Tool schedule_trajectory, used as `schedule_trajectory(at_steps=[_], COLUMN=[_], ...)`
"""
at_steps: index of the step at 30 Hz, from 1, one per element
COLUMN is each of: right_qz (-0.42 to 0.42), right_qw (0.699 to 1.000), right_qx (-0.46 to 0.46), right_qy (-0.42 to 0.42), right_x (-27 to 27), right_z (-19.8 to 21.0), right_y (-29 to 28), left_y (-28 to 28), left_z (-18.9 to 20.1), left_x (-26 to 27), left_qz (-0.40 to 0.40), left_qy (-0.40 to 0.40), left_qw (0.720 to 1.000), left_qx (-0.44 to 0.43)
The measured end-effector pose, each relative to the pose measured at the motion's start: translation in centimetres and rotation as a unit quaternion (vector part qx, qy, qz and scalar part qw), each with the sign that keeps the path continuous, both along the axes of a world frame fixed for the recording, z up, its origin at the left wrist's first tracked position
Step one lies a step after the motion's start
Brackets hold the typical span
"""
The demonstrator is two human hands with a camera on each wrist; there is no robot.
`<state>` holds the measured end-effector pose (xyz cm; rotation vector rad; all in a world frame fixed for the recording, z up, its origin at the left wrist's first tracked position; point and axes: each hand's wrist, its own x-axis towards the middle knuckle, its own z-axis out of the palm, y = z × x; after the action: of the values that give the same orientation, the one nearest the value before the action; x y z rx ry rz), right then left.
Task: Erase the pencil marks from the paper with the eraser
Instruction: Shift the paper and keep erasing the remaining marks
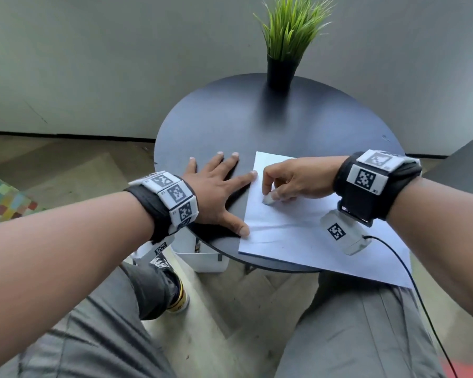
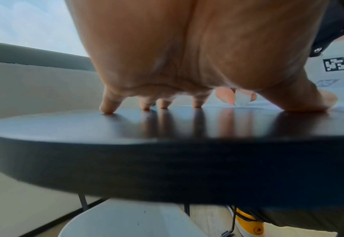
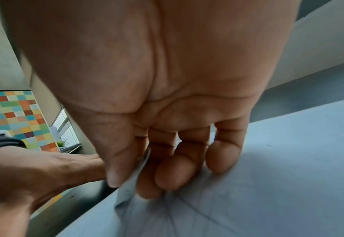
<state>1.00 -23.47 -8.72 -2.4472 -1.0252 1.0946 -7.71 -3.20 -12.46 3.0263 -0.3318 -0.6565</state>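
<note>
A white sheet of paper [image 1: 298, 225] lies on the round dark table [image 1: 257, 126], its near right corner hanging over the edge. Faint pencil lines [image 3: 207, 208] cross it. My right hand [image 1: 290, 178] pinches a small white eraser [image 1: 268, 199] between thumb and fingers, its tip pressed on the paper's upper left part. The eraser [image 3: 130, 186] shows below the thumb in the right wrist view, and the eraser [image 2: 242, 99] is small in the left wrist view. My left hand [image 1: 219, 192] lies flat with spread fingers, index finger and thumb on the paper's left edge.
A black pot with green grass [image 1: 281, 69] stands at the table's far edge. A white bin [image 1: 202, 255] sits on the floor under the table's near left side. A black cable [image 1: 410, 285] runs from my right wrist camera. My knees are below the table.
</note>
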Motion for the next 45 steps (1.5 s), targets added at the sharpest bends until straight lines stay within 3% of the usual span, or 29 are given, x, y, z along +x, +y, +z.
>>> schedule_trajectory(at_steps=[4,6,9,10,13,15,18,20,23,25,27,28,32,36,40,42,45], right_qz=[-0.049,-0.035,0.068,0.066,-0.07,-0.057,0.074,0.036,-0.084,-0.013,0.082,0.083,-0.067,0.066,-0.054,-0.013,0.061], right_qw=[0.991,0.983,0.99,0.991,0.98,0.974,0.989,0.992,0.975,0.98,0.989,0.991,0.976,0.987,0.98,0.981,0.991], right_qx=[0.014,0.009,-0.012,-0.011,0.014,0.019,-0.004,0.001,0.03,0.039,0.024,0.02,0.034,0.015,0.034,0.034,0.015], right_qy=[-0.125,-0.178,-0.125,-0.115,-0.184,-0.218,-0.124,-0.121,-0.204,-0.197,-0.12,-0.104,-0.204,-0.143,-0.19,-0.189,-0.115], right_x=[-0.6,-1.9,-4.0,-4.0,-2.2,-2.6,-4.9,-3.9,-2.0,-3.4,-5.1,-5.0,-2.1,-4.1,-2.3,-2.9,-4.5], right_z=[0.0,-0.4,-0.7,-0.6,-0.7,-1.0,-1.1,-1.0,-1.2,-1.5,-1.4,-1.2,-1.4,-1.5,-1.2,-1.2,-1.1], right_y=[1.2,1.5,1.5,1.4,1.2,1.2,1.7,1.8,1.7,1.8,1.8,1.7,1.2,1.4,1.0,1.0,1.1], left_y=[-0.3,-0.6,-1.3,-1.5,-1.9,-1.8,-1.8,-1.9,-2.0,-2.1,-2.2,-2.2,-2.1,-2.2,-2.1,-2.2,-2.3], left_z=[0.4,0.7,1.3,1.5,1.9,2.0,2.1,2.1,2.2,2.4,2.6,2.7,2.3,2.5,2.4,2.6,2.7], left_x=[0.2,0.3,0.3,0.3,0.3,0.3,0.1,0.2,0.1,0.0,-0.1,0.0,0.0,-0.1,0.0,-0.1,-0.2], left_qz=[0.001,0.003,0.011,0.012,0.011,0.011,0.012,0.009,0.007,0.004,0.001,0.001,0.008,0.007,0.008,0.006,0.004], left_qy=[0.019,0.024,0.035,0.038,0.044,0.043,0.046,0.043,0.04,0.043,0.048,0.047,0.046,0.046,0.046,0.048,0.047], left_qw=[1.0,0.999,0.999,0.998,0.998,0.997,0.998,0.997,0.997,0.997,0.997,0.997,0.997,0.997,0.997,0.996,0.997], left_qx=[0.014,0.022,0.033,0.039,0.054,0.055,0.051,0.056,0.065,0.066,0.066,0.066,0.062,0.06,0.065,0.069,0.063])
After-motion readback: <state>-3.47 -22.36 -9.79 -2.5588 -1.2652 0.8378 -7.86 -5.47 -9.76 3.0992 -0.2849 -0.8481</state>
